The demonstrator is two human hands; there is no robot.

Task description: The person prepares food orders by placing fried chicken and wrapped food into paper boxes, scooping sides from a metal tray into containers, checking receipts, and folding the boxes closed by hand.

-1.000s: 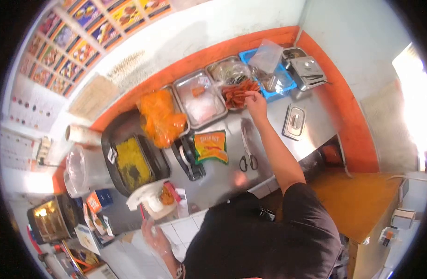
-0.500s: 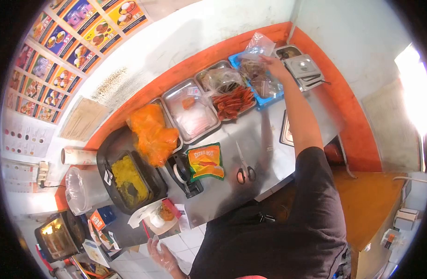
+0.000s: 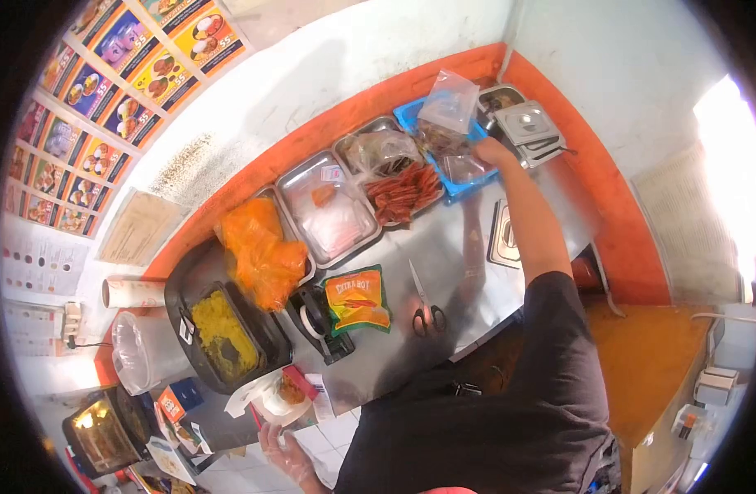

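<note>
Currently the right hand [image 3: 492, 152] is reaching to the blue plastic basket [image 3: 457, 198], its finger closure unclear. The gloved left hand [image 3: 286, 454] is hovering, fingers loosely apart, with the open food box [image 3: 246, 394] just beyond it

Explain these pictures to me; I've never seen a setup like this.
No robot here, just a person wearing a head camera that looks forward and down; every picture comes from it. On the metal counter lie scissors, an orange-and-green packet and a black tape dispenser, with an orange bag behind. The right hand reaches to the blue basket; whether it grips anything is unclear. The left hand, in a clear glove, is open near the food container.
</note>
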